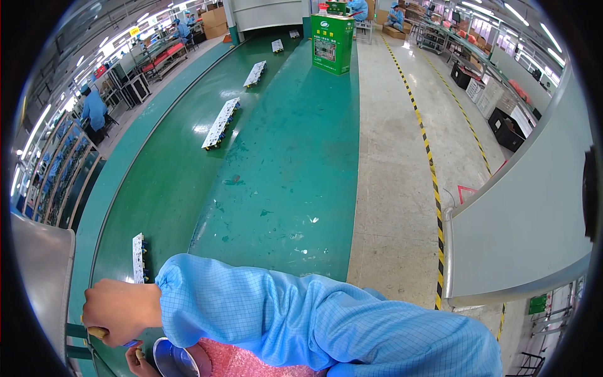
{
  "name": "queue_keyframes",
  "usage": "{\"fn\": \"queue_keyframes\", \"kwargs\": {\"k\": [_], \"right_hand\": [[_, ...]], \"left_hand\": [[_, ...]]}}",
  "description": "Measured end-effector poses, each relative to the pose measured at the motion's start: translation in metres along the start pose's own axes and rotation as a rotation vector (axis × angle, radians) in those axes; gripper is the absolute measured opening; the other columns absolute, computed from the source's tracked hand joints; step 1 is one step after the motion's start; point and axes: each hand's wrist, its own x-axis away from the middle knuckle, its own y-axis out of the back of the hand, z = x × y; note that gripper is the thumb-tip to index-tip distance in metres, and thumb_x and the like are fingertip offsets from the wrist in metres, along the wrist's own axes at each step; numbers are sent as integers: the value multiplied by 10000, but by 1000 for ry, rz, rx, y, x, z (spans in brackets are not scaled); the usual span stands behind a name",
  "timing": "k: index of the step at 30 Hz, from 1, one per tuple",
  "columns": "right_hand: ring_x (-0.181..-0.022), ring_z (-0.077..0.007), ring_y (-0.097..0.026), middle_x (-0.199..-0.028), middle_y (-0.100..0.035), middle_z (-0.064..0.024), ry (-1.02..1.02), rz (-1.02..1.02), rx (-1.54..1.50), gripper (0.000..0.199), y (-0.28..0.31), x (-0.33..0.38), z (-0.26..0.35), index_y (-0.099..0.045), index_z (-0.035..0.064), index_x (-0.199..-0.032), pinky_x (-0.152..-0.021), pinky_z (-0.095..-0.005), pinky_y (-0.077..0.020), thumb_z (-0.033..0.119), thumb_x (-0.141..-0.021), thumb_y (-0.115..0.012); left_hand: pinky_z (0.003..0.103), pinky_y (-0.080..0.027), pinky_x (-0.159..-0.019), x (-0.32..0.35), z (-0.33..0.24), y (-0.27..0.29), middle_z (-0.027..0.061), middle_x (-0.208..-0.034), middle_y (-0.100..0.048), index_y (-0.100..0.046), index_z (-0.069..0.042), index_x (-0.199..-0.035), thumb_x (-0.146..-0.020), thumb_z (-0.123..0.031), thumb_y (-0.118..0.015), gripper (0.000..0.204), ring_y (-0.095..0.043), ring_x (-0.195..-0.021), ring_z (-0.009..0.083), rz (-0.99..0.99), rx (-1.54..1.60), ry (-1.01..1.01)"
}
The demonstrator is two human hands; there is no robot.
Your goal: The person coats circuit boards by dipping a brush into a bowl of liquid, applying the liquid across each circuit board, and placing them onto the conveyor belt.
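Observation:
Across the lower part of the view my right arm, in a blue gridded sleeve, reaches to the left. My right hand [122,309] is a fist over the left edge of the green conveyor belt. A yellowish bit and a small blue piece [133,344] show at its fingers; what they belong to is mostly hidden. Below it, partly cut off by the lower edge, my left hand [139,363] has curled fingers at the rim of a tilted metal cup [176,359]. A white board strip [139,257] with small parts along its side lies on the belt just beyond my right hand.
Further board strips [221,124] lie along the green belt [169,169]. A green square can [333,44] stands on the teal ledge [282,188]. Pink bubbly material [257,361] lies under my arm. Grey metal panels flank both sides; people in blue work at far benches.

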Motion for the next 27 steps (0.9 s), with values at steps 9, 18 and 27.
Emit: {"fn": "queue_keyframes", "kwargs": {"k": [9, 18, 27], "right_hand": [[-597, -337, -574, -590, -588, -117, 25, -2, 20, 176, -13, -1, -5, -640, 61, -614, -555, -408, -460, 229, -562, -651], [-599, -332, -580, -588, -589, -114, 7, 16, 16, 167, -19, -2, -8, -645, 66, -616, -557, -406, -463, 220, -553, -653], [-597, -331, -579, -593, -591, -112, 32, 14, 32, 160, -32, -6, -7, -651, 69, -620, -554, -406, -457, 213, -553, -653]], "left_hand": [[377, -479, -825, -3, 13, -1, 209, -971, -658, -634, 95, -996, -829, -85, -616, 247, -604, -880, 292, -20, 39, -60], [377, -480, -824, -1, 7, -2, 208, -974, -657, -638, 89, -995, -834, -72, -608, 229, -602, -881, 290, -15, 84, -7], [242, -433, -659, -38, 127, 28, 51, -828, -597, -597, 3, -1003, -866, -28, -540, 151, -552, -749, 125, -6, 44, -109]]}}
